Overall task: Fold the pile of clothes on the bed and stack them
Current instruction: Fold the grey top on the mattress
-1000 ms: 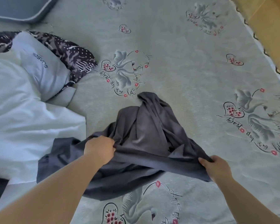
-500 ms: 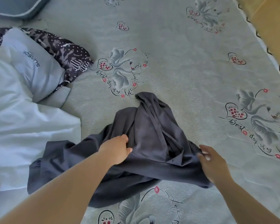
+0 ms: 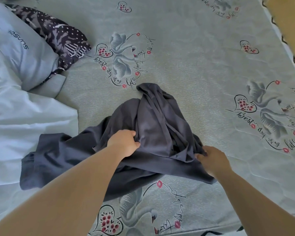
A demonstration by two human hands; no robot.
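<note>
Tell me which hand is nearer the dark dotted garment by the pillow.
Left. The left hand grips the grey garment on the side toward the dotted garment; the right hand pinches the grey garment's opposite edge, farther away.

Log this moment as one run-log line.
stage: spreading garment | left hand: grips dark grey garment | right hand: grips its right edge | garment: bunched, unfolded on bed sheet | stack: none visible

Single head-worn wide-angle view, looking steeply down and forward from close above the bed (image 3: 186, 48), both forearms entering from the bottom edge, no second view to overlap.
</note>
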